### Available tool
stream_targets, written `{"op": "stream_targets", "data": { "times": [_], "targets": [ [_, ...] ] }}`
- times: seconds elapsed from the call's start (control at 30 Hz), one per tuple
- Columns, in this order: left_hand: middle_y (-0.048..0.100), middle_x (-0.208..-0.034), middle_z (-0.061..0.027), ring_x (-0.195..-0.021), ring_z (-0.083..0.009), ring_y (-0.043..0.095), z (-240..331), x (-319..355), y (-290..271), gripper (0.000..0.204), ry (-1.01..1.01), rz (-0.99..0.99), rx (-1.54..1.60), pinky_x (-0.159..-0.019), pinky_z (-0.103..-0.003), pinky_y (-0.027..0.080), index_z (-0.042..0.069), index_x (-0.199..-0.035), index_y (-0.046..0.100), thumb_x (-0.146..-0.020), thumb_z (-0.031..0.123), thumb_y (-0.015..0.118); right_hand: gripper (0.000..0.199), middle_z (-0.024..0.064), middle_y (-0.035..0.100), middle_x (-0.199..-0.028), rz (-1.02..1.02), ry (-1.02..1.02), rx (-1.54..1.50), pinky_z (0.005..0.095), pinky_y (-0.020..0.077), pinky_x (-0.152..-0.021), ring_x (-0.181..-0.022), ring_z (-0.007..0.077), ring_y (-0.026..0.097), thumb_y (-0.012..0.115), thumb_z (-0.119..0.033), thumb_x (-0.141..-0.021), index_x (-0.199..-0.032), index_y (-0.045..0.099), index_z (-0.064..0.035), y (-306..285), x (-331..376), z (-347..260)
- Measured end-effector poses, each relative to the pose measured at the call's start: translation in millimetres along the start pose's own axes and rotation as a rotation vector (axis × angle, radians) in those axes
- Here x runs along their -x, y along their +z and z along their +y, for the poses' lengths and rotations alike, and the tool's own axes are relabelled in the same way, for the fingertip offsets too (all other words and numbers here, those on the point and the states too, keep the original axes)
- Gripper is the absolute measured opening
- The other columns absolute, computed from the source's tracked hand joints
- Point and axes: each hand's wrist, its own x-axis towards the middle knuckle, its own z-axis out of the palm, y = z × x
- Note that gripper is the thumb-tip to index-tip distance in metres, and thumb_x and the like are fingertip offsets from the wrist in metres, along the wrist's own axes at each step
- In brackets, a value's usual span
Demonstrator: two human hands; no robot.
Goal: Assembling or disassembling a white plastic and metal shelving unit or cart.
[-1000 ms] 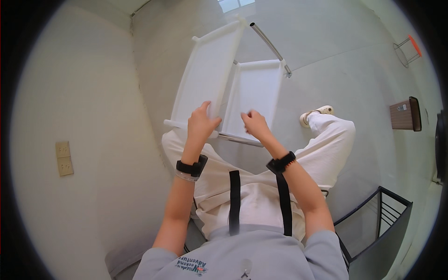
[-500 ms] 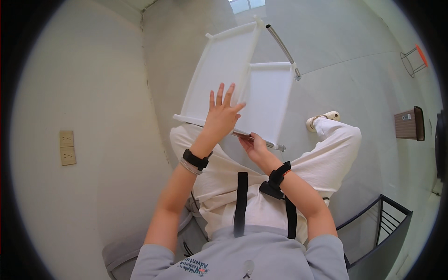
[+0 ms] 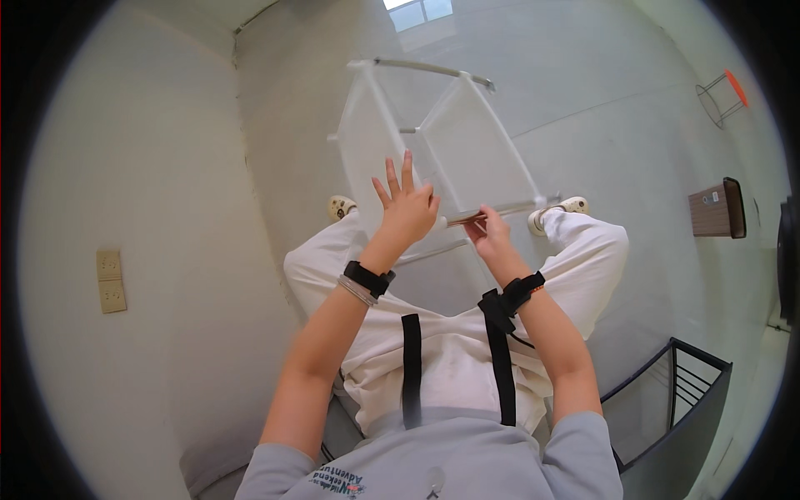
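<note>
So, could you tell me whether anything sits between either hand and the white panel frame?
Nothing visible does. The left hand lies flat against the white panel frame with its fingers spread, and the right hand pinches the frame's near edge, where a thin brownish strip shows. Both are already touching it.

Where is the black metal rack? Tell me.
In the head view, the black metal rack stands at lower right, beside the person's right leg.

A small white rectangular label [image 3: 712,197] sits on the upper end of a brown wooden board with a dark edge [image 3: 717,209], lying on the grey floor at about three o'clock near the picture's right rim. No packages, signs or screens show.
</note>
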Motion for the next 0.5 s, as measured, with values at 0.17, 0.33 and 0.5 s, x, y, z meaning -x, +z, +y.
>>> {"op": "stream_targets", "data": {
  "times": [0.17,0.33,0.5],
  "targets": [
    [0.012,-0.148,-0.0168,-0.134,-0.0458,-0.002,9,17,51,0.028,0.095,-0.242,-0.034,-0.098,-0.07,0.0,0.011,-0.086,0.063,-0.086,0.036,0.051,0.019,0.0103,0.056,-0.083,0.039,-0.242,0.177,0.0351,0.0562,-0.067,-0.075,0.0219,0.06,0.059,-0.014,-0.083,-0.09,0.052,0.002,-25,-19,-24],
    [0.028,-0.142,-0.0146,-0.134,-0.0445,0.007,21,31,94,0.031,-0.015,-0.722,0.332,-0.098,-0.07,-0.002,0.018,-0.103,0.059,-0.088,0.041,0.045,0.036,0.0137,0.062,-0.091,0.128,-0.469,0.728,0.0324,0.0495,-0.07,-0.08,0.022,0.061,0.064,-0.023,-0.081,-0.102,0.057,0.0042,-46,-30,-38],
    [0.053,-0.116,-0.0093,-0.121,-0.0293,0.042,43,26,74,0.033,-0.004,-0.686,0.482,-0.101,-0.066,0.005,0.016,-0.11,0.054,-0.092,0.04,0.041,0.038,0.0151,0.063,-0.092,0.157,-0.498,0.836,0.0318,0.0471,-0.071,-0.081,0.0221,0.061,0.065,-0.026,-0.08,-0.102,0.058,0.0045,-48,-43,-45]
  ]
}}
